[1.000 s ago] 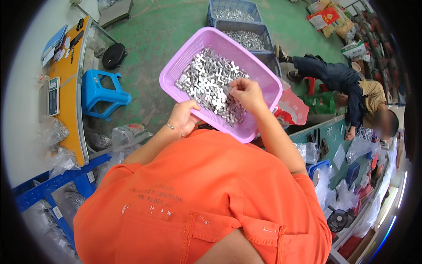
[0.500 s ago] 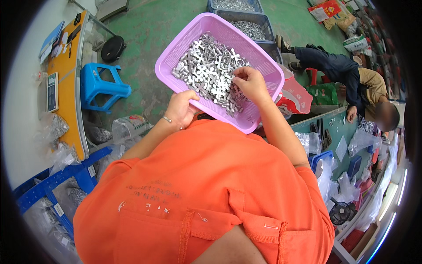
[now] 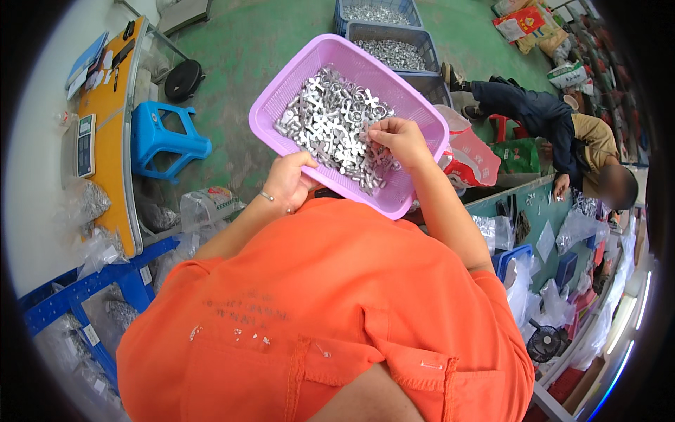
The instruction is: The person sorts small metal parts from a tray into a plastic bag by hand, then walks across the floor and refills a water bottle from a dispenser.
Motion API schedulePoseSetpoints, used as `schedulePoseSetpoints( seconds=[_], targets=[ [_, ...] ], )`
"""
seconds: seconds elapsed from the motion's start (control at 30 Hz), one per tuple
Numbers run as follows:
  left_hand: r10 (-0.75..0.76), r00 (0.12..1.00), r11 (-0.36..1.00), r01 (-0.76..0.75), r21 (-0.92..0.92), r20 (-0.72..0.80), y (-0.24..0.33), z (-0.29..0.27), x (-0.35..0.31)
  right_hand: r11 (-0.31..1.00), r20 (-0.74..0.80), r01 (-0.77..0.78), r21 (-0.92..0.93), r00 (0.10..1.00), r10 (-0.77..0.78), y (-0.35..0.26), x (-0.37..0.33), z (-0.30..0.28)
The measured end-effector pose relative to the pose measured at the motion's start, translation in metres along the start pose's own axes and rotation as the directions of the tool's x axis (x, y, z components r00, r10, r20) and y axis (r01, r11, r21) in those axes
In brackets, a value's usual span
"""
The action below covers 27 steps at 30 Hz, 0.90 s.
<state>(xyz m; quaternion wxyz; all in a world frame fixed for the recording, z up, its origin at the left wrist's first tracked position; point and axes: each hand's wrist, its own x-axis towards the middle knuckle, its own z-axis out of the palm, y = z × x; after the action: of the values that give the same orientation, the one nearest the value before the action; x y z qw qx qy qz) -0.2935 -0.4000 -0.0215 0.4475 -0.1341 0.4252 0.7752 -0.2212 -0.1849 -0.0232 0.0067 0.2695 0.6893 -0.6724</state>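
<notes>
A pink plastic basket with perforated walls is held in front of my body, tilted. Many small silvery metal parts, some cross-shaped and some ring-like, lie heaped inside it. My left hand is closed on the near-left rim, thumb over the edge and fingers beneath. Over the right side of the heap is my right hand, its thumb and forefinger pinched together close to the parts. What sits between those fingertips, if anything, is too small to make out.
Dark crates of metal parts stand on the green floor beyond the basket. A blue stool and a yellow-topped table are to the left. At right, another person works by a green bench holding plastic bags.
The basket sits slightly lower in view, its far side less raised. My right hand has shifted a little down and left over the parts; my left hand keeps its grip on the rim.
</notes>
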Motion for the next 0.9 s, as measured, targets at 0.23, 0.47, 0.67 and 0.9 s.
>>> schedulePoseSetpoints(
  seconds=[0.23,0.47,0.67,0.9],
  targets=[
    [0.001,1.000,0.999,0.000,-0.040,0.029,0.005,0.003,-0.003,0.971,0.010,-0.072,0.227,0.997,0.071,-0.012,-0.003,-0.001],
    [0.021,1.000,0.999,-0.020,-0.027,0.020,0.008,0.007,-0.007,0.963,0.035,-0.066,0.262,0.998,0.059,-0.012,-0.001,0.000],
    [0.046,0.999,0.999,-0.045,0.015,-0.021,0.004,-0.002,-0.005,0.966,0.027,-0.081,0.247,0.997,0.077,-0.008,0.001,0.002],
    [0.060,0.998,0.998,-0.060,-0.034,-0.021,0.005,-0.001,-0.012,0.998,0.069,-0.039,0.047,0.997,0.035,-0.010,0.009,0.005]
  ],
)
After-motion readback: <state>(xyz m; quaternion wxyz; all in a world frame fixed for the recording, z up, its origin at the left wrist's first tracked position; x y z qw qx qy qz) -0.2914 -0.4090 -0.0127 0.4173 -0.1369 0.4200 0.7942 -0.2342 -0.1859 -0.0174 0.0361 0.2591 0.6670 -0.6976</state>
